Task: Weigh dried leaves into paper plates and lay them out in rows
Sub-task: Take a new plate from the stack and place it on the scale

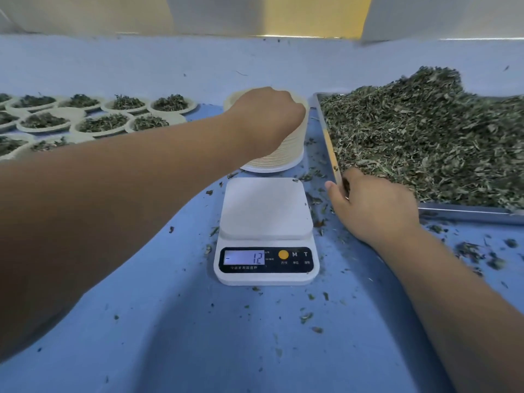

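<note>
loose heap of grey-green dried leaves (pixel 419 131)

The scene is evenly and fairly brightly lit by soft, cool light with a bluish cast. Shadows are faint: a diffuse dark patch lies on the bench (pixel 170 336) under the near left forearm, and a thin one hugs the base of the scale (pixel 266 231). The scale's display (pixel 243 257) glows pale and stays readable, without glare. A warm yellow band shows on the far wall. Wide-angle distortion bows the far bench edge and stretches both forearms toward the near corners. Focus is sharpest around the scale; the leaf pile (pixel 425 137) smears at the far right, and the filled plates (pixel 99 120) at far left look soft.
</note>
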